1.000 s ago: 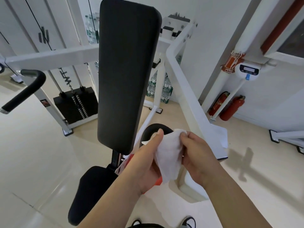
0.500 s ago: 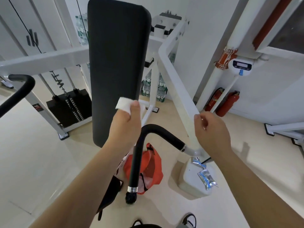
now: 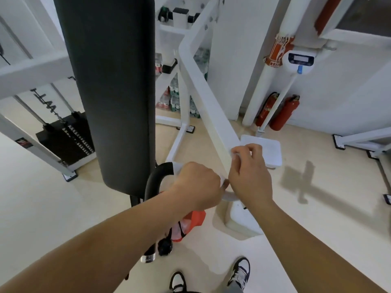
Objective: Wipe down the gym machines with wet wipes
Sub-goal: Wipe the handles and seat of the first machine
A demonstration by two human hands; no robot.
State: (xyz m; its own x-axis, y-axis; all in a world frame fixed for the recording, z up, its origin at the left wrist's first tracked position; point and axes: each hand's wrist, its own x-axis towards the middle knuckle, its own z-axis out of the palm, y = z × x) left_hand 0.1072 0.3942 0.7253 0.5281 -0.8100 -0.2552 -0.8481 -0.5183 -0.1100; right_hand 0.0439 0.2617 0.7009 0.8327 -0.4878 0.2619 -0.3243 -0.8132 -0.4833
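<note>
Left hand (image 3: 196,185): fingers curled tight, knuckles up, gripping the wet wipe around the top bend of the machine handle
Wet wipe (image 3: 178,166): white, wrapped over the handle under the left hand; only a small edge shows beside the knuckles
Machine handle (image 3: 152,187): black curved bar, running from the left hand down to a silver end cap near the floor
Right hand (image 3: 250,172): just beside the left hand, fingers curled, thumb and forefinger pinching a small pale scrap (image 3: 235,155); too blurred to tell what the scrap is
Frame bar (image 3: 203,98): white, slanting down from the upper middle to the right hand, which lies against its lower end
Back pad (image 3: 110,92): tall, black and upright, left of both hands, its lower end just beside the handle's bend
Weight stack (image 3: 65,138): black, on the floor at left behind white frame legs
Orange bag (image 3: 195,218): on the floor below the left forearm, partly hidden by it
Base block (image 3: 243,225): white, on the floor under the right wrist
Scale (image 3: 265,149): white platform beyond the right hand, its display on a pole by the wall
Fire extinguishers (image 3: 284,113): two red ones standing against the wall
Shoes (image 3: 241,271): black and white, at the bottom edge
</note>
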